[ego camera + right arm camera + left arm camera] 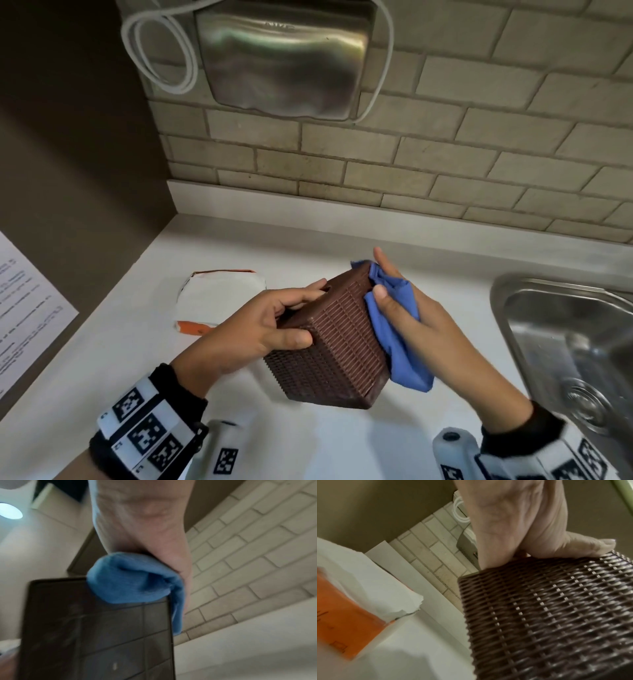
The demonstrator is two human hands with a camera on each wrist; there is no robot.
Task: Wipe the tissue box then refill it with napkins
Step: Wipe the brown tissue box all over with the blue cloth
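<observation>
A brown woven tissue box [342,342] is tilted in the air just above the white counter [308,246]. My left hand [301,313] grips its left end, thumb on the near side and fingers over the top by the opening. My right hand [380,274] holds a blue cloth [397,329] against the box's right side, thumb on top of the fabric. In the left wrist view the weave of the box [547,615] fills the right half. The right wrist view shows the box's dark flat base [94,635] with the cloth [130,580] bunched at its upper edge.
A white and orange napkin pack [219,301] lies on the counter behind my left hand, and shows as the pack [351,601] in the left wrist view. A steel sink [565,342] is at the right. A metal hand dryer [284,58] hangs on the tiled wall.
</observation>
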